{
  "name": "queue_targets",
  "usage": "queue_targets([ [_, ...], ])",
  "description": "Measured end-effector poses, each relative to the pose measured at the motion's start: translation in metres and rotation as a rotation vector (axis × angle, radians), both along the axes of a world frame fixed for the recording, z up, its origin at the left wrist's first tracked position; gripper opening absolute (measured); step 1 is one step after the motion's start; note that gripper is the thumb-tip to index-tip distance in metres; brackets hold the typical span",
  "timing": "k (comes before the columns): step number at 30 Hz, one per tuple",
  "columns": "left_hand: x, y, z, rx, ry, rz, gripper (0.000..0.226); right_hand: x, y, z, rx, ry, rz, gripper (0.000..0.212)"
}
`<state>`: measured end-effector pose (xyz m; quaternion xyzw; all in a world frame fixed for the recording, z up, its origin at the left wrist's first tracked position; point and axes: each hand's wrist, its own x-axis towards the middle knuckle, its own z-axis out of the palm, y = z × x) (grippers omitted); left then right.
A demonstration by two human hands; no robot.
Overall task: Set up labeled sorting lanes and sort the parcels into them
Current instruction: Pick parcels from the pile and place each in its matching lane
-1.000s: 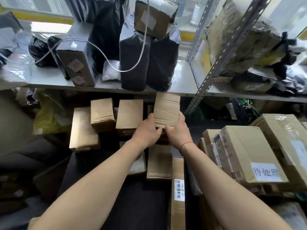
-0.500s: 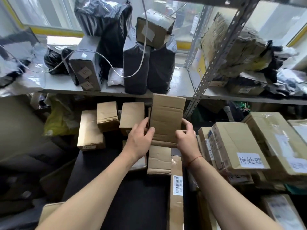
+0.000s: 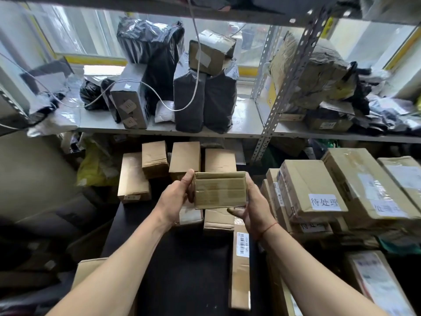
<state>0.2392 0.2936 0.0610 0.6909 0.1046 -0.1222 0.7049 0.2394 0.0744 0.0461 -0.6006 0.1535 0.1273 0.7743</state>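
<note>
Both hands, left hand (image 3: 174,202) and right hand (image 3: 254,207), grip a small box (image 3: 219,190) by its ends, probably checking it; next it needs a lane among the boxes (image 3: 184,159) behind

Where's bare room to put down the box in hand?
Best patch: the dark surface between the forearms, bordered by the long barcoded box on the right and the flat boxes beyond. Both hands hold the small box. Crowded: the upright box row behind and the labeled stack on the right.
</note>
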Motion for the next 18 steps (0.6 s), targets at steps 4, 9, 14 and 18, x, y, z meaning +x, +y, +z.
queue_targets([
  [4, -0.016, 0.012, 0.004, -0.029, -0.079, -0.097, 0.057, -0.01, -0.012, 0.005, 0.111, 0.033, 0.105, 0.087],
  [9, -0.03, 0.025, 0.005, -0.011, -0.047, -0.083, 0.06, -0.023, -0.018, 0.005, 0.174, -0.016, 0.205, 0.049],
  [14, -0.042, 0.021, 0.003, 0.035, -0.048, -0.004, 0.066, -0.031, -0.014, -0.005, 0.213, -0.098, 0.135, 0.022],
  [18, -0.051, 0.016, -0.005, 0.004, -0.023, 0.027, 0.068, -0.037, -0.013, -0.006, 0.145, -0.149, 0.139, 0.03],
])
